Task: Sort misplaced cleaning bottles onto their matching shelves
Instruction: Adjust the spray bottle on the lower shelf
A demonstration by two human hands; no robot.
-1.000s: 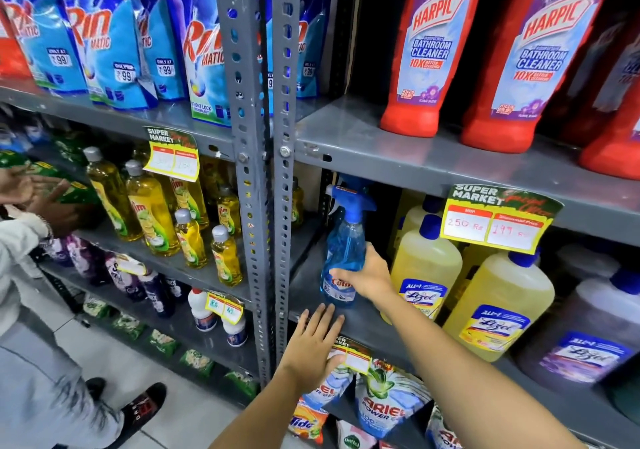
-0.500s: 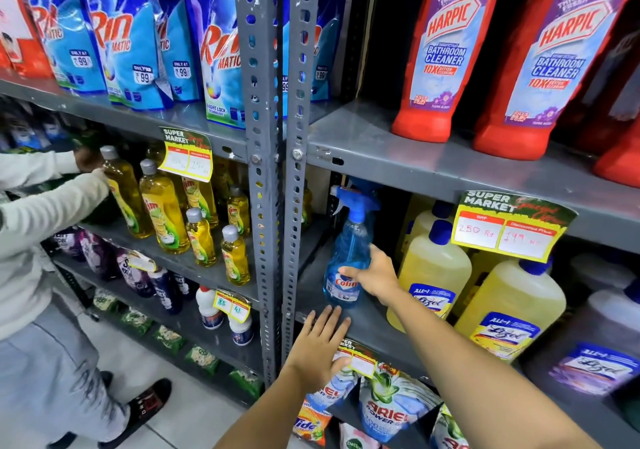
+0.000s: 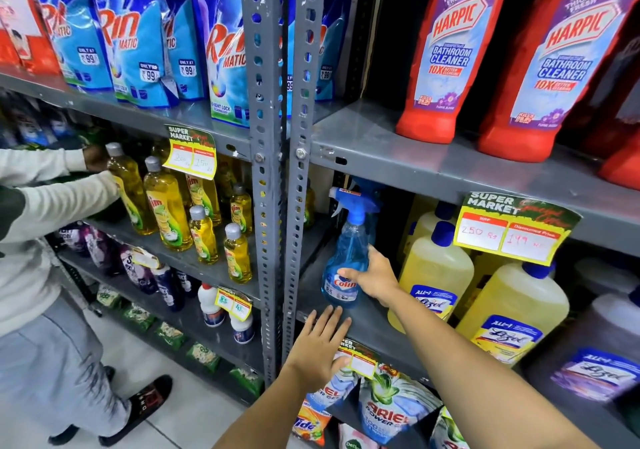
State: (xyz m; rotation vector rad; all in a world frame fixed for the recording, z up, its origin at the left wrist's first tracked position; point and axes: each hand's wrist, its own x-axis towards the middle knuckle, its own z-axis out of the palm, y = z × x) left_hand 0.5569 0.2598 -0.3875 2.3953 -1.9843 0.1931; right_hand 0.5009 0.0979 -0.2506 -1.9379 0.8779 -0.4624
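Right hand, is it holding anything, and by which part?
The right hand grips the blue Colin spray bottle around its lower body, at the label. The left hand holds nothing.

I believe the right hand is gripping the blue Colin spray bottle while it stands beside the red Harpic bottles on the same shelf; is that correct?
Not quite. In the head view the right hand grips the blue Colin spray bottle, but it stands beside the yellow Lizol bottles; the Harpic bottles are one shelf up.

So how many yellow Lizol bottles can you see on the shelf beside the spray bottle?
3 clearly: one beside the blue Colin spray bottle, one further right at the front, one behind the first. More may be hidden behind the price tag.
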